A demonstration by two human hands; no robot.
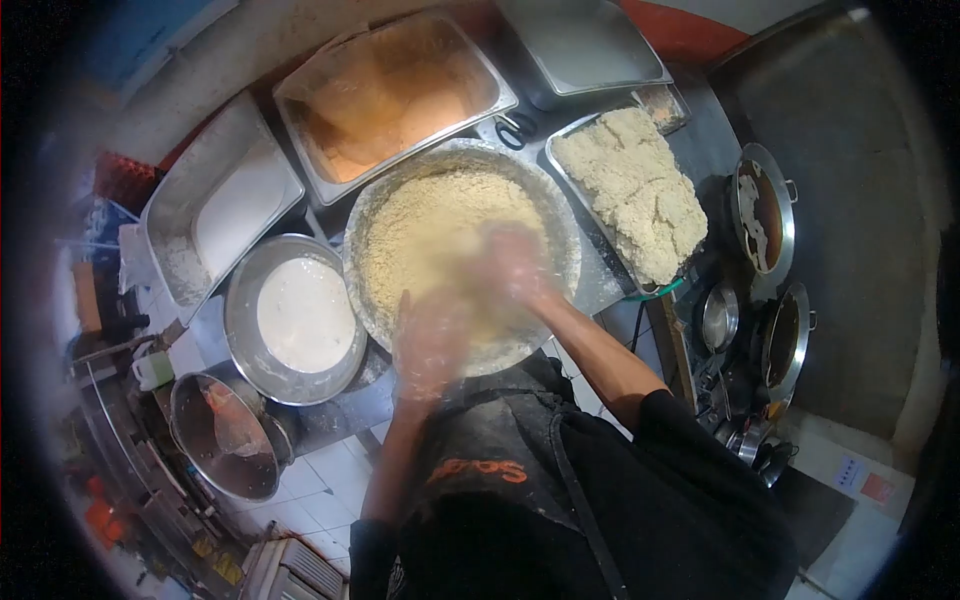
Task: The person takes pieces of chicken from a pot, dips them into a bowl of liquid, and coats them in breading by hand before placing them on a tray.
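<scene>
A large round metal bowl (565, 235) holds pale yellow crumbs (400, 235). Over its lower left part is my left hand (432, 340), smeared by motion and dusted with the crumbs. My right hand (512, 262), also blurred, is over the right half of the crumbs. Between the two hands is a hazy blur, so what the fingers touch or hold is hidden. To the right, a metal tray (560, 160) bears a heap of pieces coated in similar crumbs (635, 190).
Behind the bowl are an orange-filled pan (395, 95), black-handled scissors (515, 130) and a grey pan (590, 50). At left are a white-powder pan (240, 215), a white-batter bowl (305, 315) and a colander (225, 440). Two pans (765, 215) (787, 340) stand at right.
</scene>
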